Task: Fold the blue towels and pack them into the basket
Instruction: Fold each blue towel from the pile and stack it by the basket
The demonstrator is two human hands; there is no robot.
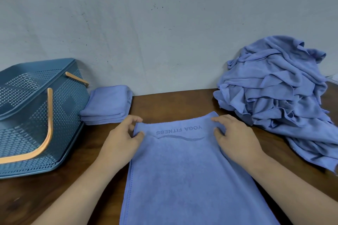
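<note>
Across the back of the scene stands a pale grey, scuffed wall, and below it runs a dark brown wooden table that carries everything else. On the table's right side, against the wall, rises a tall heap of crumpled blue towels, its lower folds spilling toward the near edge. Down the middle, from the person's body outward, lies a flat blue microfibre towel, spread smooth, with its far edge lifted slightly off the wood. At the left sits a dark teal perforated plastic basket, its open top facing the camera; one curved orange handle hangs down its near side and a second shows at the far rim. Just beside the basket's right wall, close to the wall behind, rests a small stack of folded blue towels — outside the basket, on the bare wood. Both hands reach to the flat towel's far edge: the left hand pinches the far left corner between thumb and curled fingers, and the right hand pinches the far right corner the same way, thumb under and fingers over the hem. Between the two hands — upside down from this side — the embossed lettering reads YOGA FITNESS above a wavy line.
</note>
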